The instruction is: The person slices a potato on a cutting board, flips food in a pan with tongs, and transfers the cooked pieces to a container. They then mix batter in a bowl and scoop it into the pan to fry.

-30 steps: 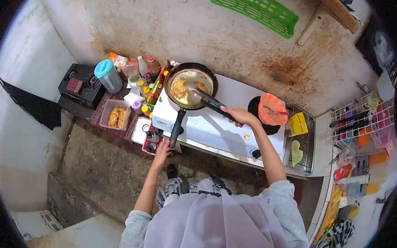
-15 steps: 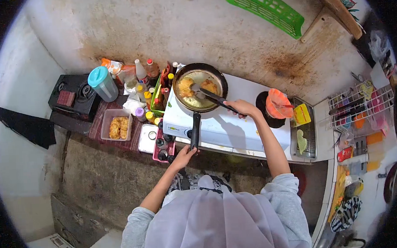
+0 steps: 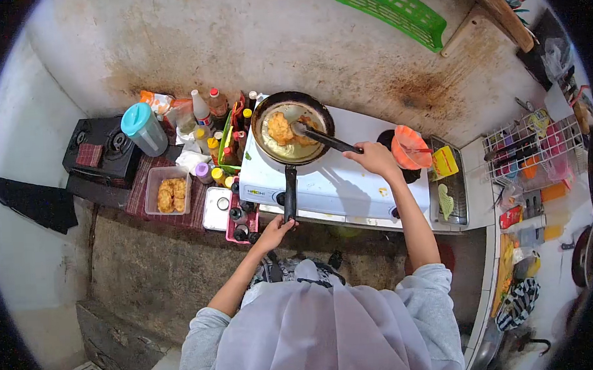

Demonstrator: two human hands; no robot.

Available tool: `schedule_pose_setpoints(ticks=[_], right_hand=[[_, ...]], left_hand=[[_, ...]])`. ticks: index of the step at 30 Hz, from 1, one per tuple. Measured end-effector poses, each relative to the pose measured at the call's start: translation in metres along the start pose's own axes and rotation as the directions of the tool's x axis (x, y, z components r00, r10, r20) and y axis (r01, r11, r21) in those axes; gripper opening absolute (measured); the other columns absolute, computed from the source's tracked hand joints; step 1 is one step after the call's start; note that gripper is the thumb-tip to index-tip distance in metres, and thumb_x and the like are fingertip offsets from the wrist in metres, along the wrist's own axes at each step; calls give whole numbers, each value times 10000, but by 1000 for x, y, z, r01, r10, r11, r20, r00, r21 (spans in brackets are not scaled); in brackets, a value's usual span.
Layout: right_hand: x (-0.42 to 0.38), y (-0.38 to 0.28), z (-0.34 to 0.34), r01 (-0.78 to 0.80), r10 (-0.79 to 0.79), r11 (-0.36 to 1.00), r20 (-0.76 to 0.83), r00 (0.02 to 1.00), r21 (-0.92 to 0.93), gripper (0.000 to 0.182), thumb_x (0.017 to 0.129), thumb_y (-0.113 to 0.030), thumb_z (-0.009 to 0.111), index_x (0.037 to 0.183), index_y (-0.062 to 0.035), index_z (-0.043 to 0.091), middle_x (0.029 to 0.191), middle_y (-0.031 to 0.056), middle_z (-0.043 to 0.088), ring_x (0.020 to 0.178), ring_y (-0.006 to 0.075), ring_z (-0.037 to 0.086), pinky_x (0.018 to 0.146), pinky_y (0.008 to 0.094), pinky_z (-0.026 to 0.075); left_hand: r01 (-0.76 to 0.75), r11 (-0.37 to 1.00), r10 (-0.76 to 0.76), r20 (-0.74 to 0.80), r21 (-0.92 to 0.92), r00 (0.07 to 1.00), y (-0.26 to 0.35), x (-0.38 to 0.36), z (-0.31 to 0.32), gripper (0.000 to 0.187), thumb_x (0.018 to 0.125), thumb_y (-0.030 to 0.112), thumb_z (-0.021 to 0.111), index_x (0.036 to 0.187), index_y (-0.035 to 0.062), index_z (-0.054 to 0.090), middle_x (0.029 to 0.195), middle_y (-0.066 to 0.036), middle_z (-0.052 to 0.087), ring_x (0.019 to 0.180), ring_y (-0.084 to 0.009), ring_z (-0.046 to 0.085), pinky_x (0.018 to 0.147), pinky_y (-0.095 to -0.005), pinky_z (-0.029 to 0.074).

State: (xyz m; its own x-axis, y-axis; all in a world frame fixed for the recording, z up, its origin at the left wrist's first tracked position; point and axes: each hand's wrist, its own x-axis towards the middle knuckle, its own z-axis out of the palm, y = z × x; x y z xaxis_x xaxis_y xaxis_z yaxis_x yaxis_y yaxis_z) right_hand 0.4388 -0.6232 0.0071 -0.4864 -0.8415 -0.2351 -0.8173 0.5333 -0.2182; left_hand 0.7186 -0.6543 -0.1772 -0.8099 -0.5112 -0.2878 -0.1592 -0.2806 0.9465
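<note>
Left hand (image 3: 275, 234): the person grasps the end of the pan handle (image 3: 290, 185), which juts past the stove's (image 3: 327, 198) front edge.
Right hand (image 3: 377, 160): closed on a black-handled utensil (image 3: 333, 142), its head among the fritters (image 3: 280, 127).
Frying pan (image 3: 326, 111): near the stove's back left corner, fritters inside (golden ones).
Orange bowl (image 3: 408, 144): by the stove's right edge.

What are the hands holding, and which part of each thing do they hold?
The left hand holds the frying pan by the end of its handle; the right hand holds the black-handled utensil by the end away from the pan.
</note>
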Motion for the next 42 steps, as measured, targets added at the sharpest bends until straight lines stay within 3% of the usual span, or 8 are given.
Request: schedule_pose_setpoints(ticks=[5, 8, 15, 18, 22, 28, 32, 42], right_hand=[[-15, -18, -10, 51, -67, 988, -102, 993, -148, 514, 721, -532, 511, 960, -88, 613, 762, 161, 612, 764, 296, 594, 686, 392, 468], [-34, -38, -13, 140, -180, 967, -186, 966, -213, 399, 705, -440, 581, 872, -80, 624, 658, 147, 600, 645, 310, 593, 585, 398, 477], [-50, -51, 1, 220, -281, 915, -144, 949, -338, 403, 696, -440, 592, 903, -94, 609, 669, 125, 602, 625, 281, 595, 521, 384, 466], [-44, -44, 12, 230, -308, 901, -169, 936, -367, 392, 696, -434, 594, 894, -96, 605, 652, 119, 598, 612, 278, 591, 503, 378, 458], [-34, -36, 21, 201, -255, 926, -138, 957, -318, 388, 684, -407, 620, 815, -43, 602, 658, 142, 597, 638, 299, 597, 566, 384, 479], [-31, -36, 8, 101, -131, 978, -165, 977, -180, 381, 693, -430, 595, 909, -118, 630, 709, 142, 611, 692, 296, 599, 623, 397, 476], [-9, -32, 27, 103, -129, 978, -138, 982, -183, 364, 687, -420, 604, 885, -116, 633, 707, 142, 611, 708, 292, 600, 637, 397, 477], [-9, -43, 29, 55, -82, 985, -157, 984, -166, 343, 682, -390, 624, 849, -91, 631, 717, 153, 609, 713, 299, 600, 643, 390, 483]], left_hand=[[71, 997, -71, 16, -9, 997, 7, -1, 0, 319, 846, 292, 501, 981, 3, 485, 906, -58, 574, 846, -115, 493, 788, -253, 370], [17, 999, -16, 19, -51, 1000, -2, 1, -1, 316, 845, 288, 505, 987, 6, 488, 913, -56, 570, 857, -114, 497, 791, -243, 368], [7, 1000, -5, 66, -27, 998, -9, -2, -3, 325, 845, 271, 510, 1029, 6, 471, 922, -64, 563, 881, -122, 513, 789, -244, 384], [25, 988, -13, 80, -149, 997, -7, -8, -4, 317, 842, 254, 516, 1043, 13, 471, 933, -53, 553, 861, -120, 515, 772, -242, 393], [75, 995, -72, 53, -66, 996, 1, -14, -5, 308, 841, 238, 519, 1052, 19, 471, 945, -42, 542, 851, -116, 512, 767, -237, 391], [57, 997, -55, 44, -51, 998, 0, -13, -4, 303, 840, 243, 520, 1046, 27, 473, 930, -35, 541, 845, -113, 507, 776, -241, 384], [50, 989, -46, 32, -138, 998, -2, -11, -3, 295, 835, 233, 525, 1040, 28, 473, 910, -31, 541, 834, -110, 510, 774, -239, 384], [35, 997, -31, 68, -62, 997, 0, -9, -7, 276, 826, 191, 529, 1035, 26, 458, 930, -23, 523, 846, -108, 516, 780, -233, 385]])
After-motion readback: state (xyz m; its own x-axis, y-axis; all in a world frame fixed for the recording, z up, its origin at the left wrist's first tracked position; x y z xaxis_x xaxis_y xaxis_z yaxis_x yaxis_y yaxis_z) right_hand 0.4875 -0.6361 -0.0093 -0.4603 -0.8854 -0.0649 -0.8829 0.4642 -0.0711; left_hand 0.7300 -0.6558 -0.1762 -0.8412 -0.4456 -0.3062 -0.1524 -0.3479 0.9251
